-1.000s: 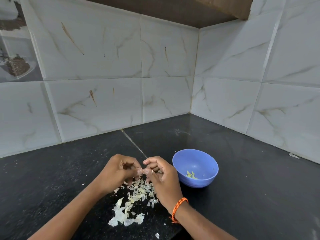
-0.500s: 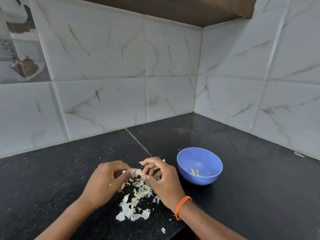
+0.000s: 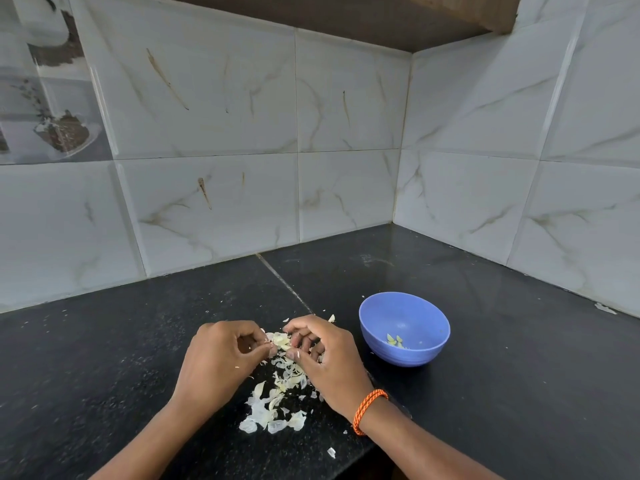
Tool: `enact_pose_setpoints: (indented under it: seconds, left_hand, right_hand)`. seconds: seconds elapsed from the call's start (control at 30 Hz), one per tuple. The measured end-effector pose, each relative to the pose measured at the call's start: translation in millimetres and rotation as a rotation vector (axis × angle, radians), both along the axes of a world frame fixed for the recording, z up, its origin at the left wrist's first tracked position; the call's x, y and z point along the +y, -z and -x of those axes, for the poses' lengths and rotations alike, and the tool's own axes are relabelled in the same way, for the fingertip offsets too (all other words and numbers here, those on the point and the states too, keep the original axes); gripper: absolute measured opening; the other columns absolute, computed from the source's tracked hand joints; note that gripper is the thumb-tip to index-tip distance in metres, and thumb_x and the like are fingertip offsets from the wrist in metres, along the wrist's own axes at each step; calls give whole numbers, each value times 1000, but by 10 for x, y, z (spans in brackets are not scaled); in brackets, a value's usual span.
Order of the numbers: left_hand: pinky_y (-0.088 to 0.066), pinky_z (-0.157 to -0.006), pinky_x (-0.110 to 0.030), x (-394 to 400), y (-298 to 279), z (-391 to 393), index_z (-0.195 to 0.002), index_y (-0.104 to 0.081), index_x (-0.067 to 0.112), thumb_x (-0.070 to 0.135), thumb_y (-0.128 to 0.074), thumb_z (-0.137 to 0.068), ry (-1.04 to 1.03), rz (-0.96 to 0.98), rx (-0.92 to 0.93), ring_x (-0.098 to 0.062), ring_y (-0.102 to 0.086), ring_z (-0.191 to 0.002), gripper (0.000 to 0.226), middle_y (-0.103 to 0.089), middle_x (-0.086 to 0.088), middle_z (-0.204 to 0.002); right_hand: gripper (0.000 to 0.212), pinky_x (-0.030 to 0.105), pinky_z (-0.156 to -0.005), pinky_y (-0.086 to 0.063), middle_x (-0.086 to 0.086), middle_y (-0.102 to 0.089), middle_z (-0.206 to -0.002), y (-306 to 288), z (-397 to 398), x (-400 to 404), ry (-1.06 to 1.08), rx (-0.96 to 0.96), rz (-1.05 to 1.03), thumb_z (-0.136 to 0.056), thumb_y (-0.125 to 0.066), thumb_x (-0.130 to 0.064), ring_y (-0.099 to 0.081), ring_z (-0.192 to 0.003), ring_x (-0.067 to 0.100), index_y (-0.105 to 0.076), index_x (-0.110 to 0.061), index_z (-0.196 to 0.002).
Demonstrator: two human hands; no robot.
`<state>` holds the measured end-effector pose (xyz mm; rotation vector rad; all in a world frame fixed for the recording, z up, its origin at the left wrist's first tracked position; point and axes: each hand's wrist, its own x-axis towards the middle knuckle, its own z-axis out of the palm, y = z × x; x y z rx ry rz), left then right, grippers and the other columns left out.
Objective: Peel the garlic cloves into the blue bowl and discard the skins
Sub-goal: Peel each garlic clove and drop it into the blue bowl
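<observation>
1. One garlic clove (image 3: 280,340) sits between both hands' fingertips, low over the black counter (image 3: 104,358), left of the blue bowl (image 3: 404,329).
2. To peel it cleanly, I would steady the clove with one hand and strip the papery skin with the other, letting flakes fall onto the skins (image 3: 273,407) piled below.
3. The left hand (image 3: 221,362) is curled, thumb and forefinger pinching the clove's left side.
4. The right hand (image 3: 322,358), also curled, pinches its right side; an orange wristband (image 3: 369,410) circles that wrist.
5. A few peeled cloves (image 3: 394,340) lie in the bowl.
</observation>
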<state>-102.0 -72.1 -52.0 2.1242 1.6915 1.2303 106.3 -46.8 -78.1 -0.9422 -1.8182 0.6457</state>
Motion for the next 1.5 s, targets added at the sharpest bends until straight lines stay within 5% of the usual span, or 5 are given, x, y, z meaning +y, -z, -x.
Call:
enact_pose_setpoints:
  seconds: [0.27,0.53,0.93,1.23,1.5]
  left_hand:
    - [-65,-66,-41,-34,32,-9,-90,-78,31,20,-73,-102,150,68,-106,-14,-76,-65,18,-76,6,-74]
    - [-57,-68,-28,-80,160,185,-122,-77,42,14,-73,-102,226,5,85,-9,-73,-88,35,-76,25,-102]
    - [-45,-63,-14,135,149,-75,-103,-82,33,16,-77,-100,264,-7,-142,-4,-65,-67,18,-79,17,-95]
    - [-41,-58,-34,445,80,-318,-86,-76,31,43,-76,-98,325,13,-149,-14,-52,-58,17,-70,3,-75]
    - [-51,-58,-38,396,32,-273,-86,-79,29,35,-86,-91,320,86,-204,-23,-62,-57,10,-77,2,-82]
  right_hand:
    - [33,25,-69,-56,-13,-69,-96,2,-6,-17,0,-41,-21,-92,-76,-8,-67,-88,17,-70,-32,-113]
    - [34,18,-69,-52,-12,-69,-96,-2,2,-20,8,-46,-29,-91,-74,-6,-67,-88,18,-70,-32,-113]
    - [33,15,-68,-51,-13,-70,-91,19,-6,44,129,37,-26,-90,-76,-5,-68,-87,15,-72,-29,-111]
    - [37,16,-70,-56,-13,-71,-96,27,-65,122,229,141,5,-92,-73,2,-70,-93,9,-71,-29,-112]
    - [29,28,-75,-63,-8,-73,-91,-5,-81,96,137,285,49,-90,-81,-5,-73,-89,14,-72,-25,-109]
